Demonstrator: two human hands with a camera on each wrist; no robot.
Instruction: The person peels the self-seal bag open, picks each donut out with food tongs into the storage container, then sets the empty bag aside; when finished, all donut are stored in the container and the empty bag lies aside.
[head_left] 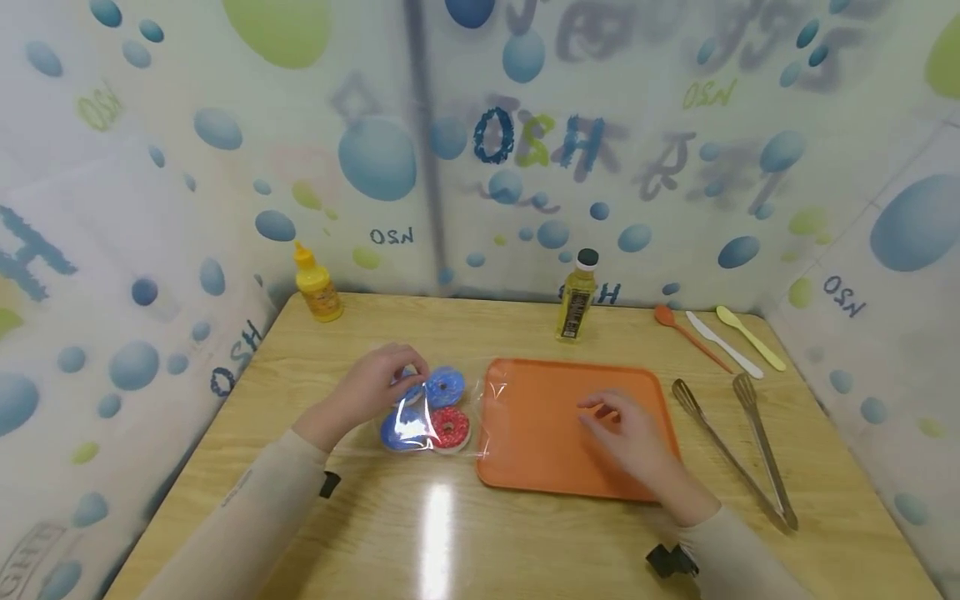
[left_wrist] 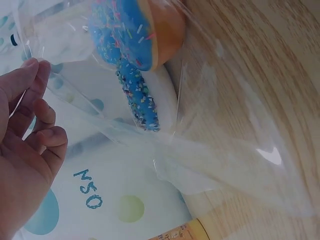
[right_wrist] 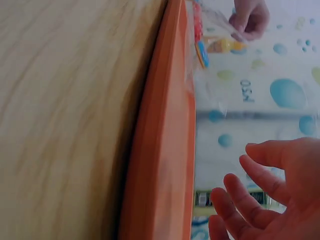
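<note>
My left hand pinches the edge of a clear plastic bag between thumb and fingertips. In or beneath the plastic are several doughnuts: a red-topped doughnut and blue-topped ones, one blue doughnut at the back and another at the front left. Sprinkles cover a blue doughnut in the left wrist view. The bag's right side lies over the left edge of an orange tray. Above that tray hovers my right hand, fingers loosely bent and holding nothing.
Right of the tray lie metal tongs. Behind them are an orange spoon, a white knife and a yellow utensil. An oil bottle stands behind the tray, a yellow squeeze bottle at the back left.
</note>
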